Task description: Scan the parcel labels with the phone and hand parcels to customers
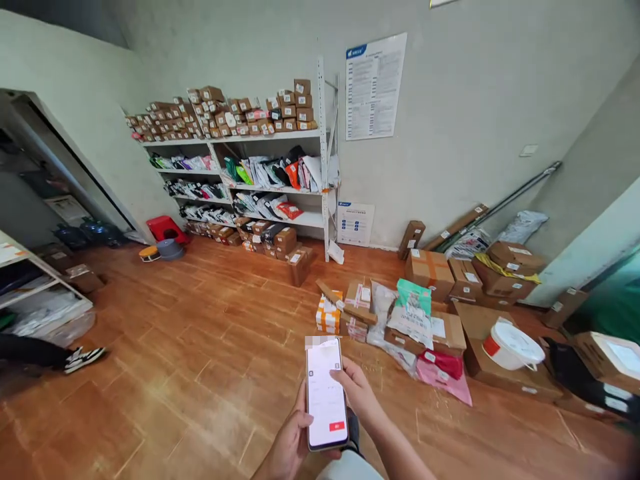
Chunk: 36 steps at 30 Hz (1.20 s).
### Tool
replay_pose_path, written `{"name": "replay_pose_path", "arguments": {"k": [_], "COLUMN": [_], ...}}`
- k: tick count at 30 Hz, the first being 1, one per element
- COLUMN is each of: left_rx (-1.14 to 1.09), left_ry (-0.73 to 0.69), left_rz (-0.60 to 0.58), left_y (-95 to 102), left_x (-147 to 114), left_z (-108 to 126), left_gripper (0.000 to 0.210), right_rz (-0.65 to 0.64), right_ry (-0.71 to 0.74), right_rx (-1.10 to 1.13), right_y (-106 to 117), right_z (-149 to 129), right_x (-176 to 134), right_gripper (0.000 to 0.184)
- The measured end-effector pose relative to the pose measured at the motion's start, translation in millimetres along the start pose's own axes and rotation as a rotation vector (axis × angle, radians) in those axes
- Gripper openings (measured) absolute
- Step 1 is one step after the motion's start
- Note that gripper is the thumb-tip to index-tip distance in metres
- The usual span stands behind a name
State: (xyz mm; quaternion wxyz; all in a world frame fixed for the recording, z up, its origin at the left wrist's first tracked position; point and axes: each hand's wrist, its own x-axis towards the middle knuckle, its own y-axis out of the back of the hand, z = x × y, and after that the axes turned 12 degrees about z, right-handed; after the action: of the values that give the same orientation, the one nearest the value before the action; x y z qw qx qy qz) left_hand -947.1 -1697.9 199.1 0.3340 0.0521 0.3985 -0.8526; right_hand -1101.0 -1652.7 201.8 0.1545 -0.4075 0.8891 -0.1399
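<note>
A smartphone [327, 400] with a bright, mostly white screen is held upright at the bottom middle of the head view. A red button shows near its lower right corner, and a blurred patch covers its top edge. My left hand [293, 430] grips the phone's lower left side, thumb along the edge. From the right, my right hand [359, 390] closes on the phone's other side, its thumb over the upper part of the screen. The fingers of both hands are partly hidden behind the phone.
Metal shelves [270, 137] along the wall carry many boxes and bagged parcels. Cartons, bags and a white bucket [514, 345] cover the floor to the right. A red stool [166, 228] stands far left. Another person's leg and shoe [85, 359] show at the left edge.
</note>
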Motion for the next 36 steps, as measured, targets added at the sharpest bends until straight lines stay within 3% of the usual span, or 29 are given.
{"name": "replay_pose_path", "arguments": {"k": [4, 9, 13, 17, 23, 31, 36], "left_rx": [-0.024, -0.053, -0.093, -0.112, -0.097, 0.048, 0.088], "left_ry": [-0.02, -0.103, -0.144, -0.154, -0.217, -0.072, -0.022], "left_rz": [0.026, 0.079, 0.116, 0.21, 0.211, 0.084, 0.044], "left_y": [-0.2, -3.7, 0.2, 15.3, 57.4, 139.8, 175.1], "left_x": [109.0, 230.4, 307.0, 374.6, 481.2, 635.1, 728.7], "left_z": [43.9, 103.9, 154.1, 203.3, 302.6, 478.7, 560.5], "left_gripper": [0.088, 0.091, 0.085, 0.081, 0.082, 0.081, 0.083], "right_rz": [0.029, -0.032, -0.12, -0.189, -0.189, -0.088, -0.022], "right_ry": [0.002, 0.01, -0.033, -0.074, -0.056, -0.018, 0.103], "right_rx": [0.022, 0.036, 0.034, -0.033, -0.119, -0.119, -0.286], "right_y": [-8.0, -30.3, -58.7, -89.2, -143.4, -258.6, -309.6], "right_z": [-12.4, -45.0, -67.8, -73.5, -61.6, -55.1, -63.4], "right_x": [129.7, 275.6, 366.8, 449.2, 587.4, 773.7, 872.9], "right_gripper": [0.041, 0.045, 0.04, 0.04, 0.034, 0.026, 0.027]}}
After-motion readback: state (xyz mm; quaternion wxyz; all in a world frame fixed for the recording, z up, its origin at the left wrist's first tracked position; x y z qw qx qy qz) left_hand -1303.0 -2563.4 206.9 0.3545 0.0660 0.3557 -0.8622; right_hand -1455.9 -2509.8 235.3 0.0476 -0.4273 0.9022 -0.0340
